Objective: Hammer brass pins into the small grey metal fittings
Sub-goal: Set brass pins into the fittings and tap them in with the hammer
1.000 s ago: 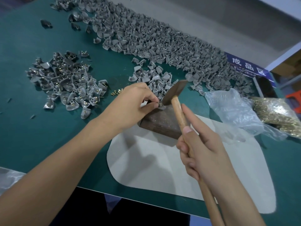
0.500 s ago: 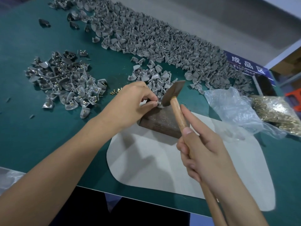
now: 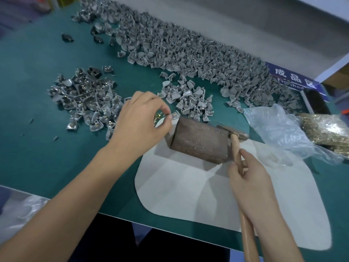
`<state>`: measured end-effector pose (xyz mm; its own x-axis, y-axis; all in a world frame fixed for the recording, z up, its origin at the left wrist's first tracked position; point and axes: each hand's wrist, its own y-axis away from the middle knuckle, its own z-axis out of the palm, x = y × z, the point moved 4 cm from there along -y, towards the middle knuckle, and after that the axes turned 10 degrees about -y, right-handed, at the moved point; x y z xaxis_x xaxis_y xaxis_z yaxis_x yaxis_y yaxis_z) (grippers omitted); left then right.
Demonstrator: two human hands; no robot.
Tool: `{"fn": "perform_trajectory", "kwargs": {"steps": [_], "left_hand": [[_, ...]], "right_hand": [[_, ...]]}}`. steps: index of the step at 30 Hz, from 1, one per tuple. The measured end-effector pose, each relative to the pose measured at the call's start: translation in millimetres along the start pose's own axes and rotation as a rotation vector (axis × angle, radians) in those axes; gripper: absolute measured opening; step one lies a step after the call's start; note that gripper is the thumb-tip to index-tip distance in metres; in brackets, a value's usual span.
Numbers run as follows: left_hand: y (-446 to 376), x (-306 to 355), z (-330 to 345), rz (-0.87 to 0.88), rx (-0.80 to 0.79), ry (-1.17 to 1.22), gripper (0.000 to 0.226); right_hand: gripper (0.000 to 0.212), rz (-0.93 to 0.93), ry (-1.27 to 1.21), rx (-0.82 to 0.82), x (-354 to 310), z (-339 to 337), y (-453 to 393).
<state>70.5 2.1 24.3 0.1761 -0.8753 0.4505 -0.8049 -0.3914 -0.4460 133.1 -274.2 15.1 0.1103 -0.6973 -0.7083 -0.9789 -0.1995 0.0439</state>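
Head view:
- Left hand [image 3: 139,120] is being held curled at the far left corner of the brown metal block [image 3: 200,140]; thumb and forefinger are being pinched together on a small grey fitting [image 3: 174,115], which is too small and too hidden to make out fully.
- Loose brass pins [image 3: 157,117] are being partly covered by that hand, just beside the block's left edge.
- Right hand [image 3: 247,178] is being kept wrapped round the wooden handle of the hammer [image 3: 237,148]; grip is clamped on the handle, fingers curled.
- Hammer head [image 3: 234,132] is being rested low at the block's right end, touching or just beside it; which one cannot be told.
- Block is being supported on a white pad [image 3: 217,201], which is lying on the green table [image 3: 37,148].
- Left pile of fittings [image 3: 85,101], with brass showing in them, is being kept apart on the table, left of the left hand.
- Small cluster of plain grey fittings [image 3: 188,99] is lying just beyond the block.
- Long heap of grey fittings [image 3: 179,52] is being spread along the table's far edge.
- Clear plastic bag [image 3: 279,129] is lying right of the block; bag of brass pins [image 3: 328,129] is lying beyond it at the frame's right edge.
- Blue sign [image 3: 290,78] is being partly covered by the heap's right end.
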Motion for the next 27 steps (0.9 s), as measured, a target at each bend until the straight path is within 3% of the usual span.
{"fn": "perform_trajectory", "kwargs": {"steps": [2, 4, 10, 13, 16, 27], "left_hand": [[10, -20, -10, -0.089, 0.036, -0.047, 0.007], [17, -39, -18, -0.165, 0.04, -0.089, 0.008], [30, -70, -23, -0.285, 0.021, -0.193, 0.009], [31, -75, -21, -0.332, 0.037, -0.181, 0.009], [30, -78, -21, -0.36, 0.055, -0.221, 0.01], [32, -90, -22, -0.429, 0.133, -0.334, 0.014]], "right_hand": [[0.038, -0.051, 0.154, 0.098, -12, -1, -2], [0.039, -0.183, 0.104, 0.168, -35, -1, -4], [0.02, -0.585, 0.005, 0.026, -114, 47, -25], [0.022, -0.633, 0.125, -0.214, -141, 94, -46], [0.024, -0.661, 0.191, -0.333, -159, 129, -60], [0.016, -0.789, 0.468, -0.286, -182, 168, -64]]}}
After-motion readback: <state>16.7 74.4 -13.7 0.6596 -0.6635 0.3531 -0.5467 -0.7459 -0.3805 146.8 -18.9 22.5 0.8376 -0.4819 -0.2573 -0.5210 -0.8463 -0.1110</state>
